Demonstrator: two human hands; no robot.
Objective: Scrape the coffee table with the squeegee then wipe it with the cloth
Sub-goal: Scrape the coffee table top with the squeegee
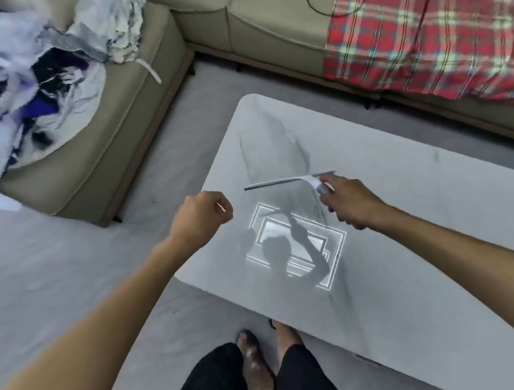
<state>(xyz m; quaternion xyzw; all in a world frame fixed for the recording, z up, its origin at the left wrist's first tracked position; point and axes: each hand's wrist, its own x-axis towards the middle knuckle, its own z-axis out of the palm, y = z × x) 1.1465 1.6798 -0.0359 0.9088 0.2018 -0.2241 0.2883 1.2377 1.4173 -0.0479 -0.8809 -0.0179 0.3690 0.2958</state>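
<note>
The coffee table (411, 215) is pale grey with a glossy top that mirrors a ceiling light. My right hand (347, 202) grips the white handle of the squeegee (289, 181), whose long dark blade lies crosswise over the left part of the top; whether the blade touches the surface I cannot tell. My left hand (202, 217) hovers at the table's left edge with its fingers curled into a loose fist and nothing visible in it. No cloth for wiping is in view near the table.
A beige corner sofa (133, 135) wraps round the far and left sides, with a heap of clothes (13, 91) on the left seat and a red plaid blanket (429, 27) on the right. My feet (256, 365) stand at the table's near edge on grey floor.
</note>
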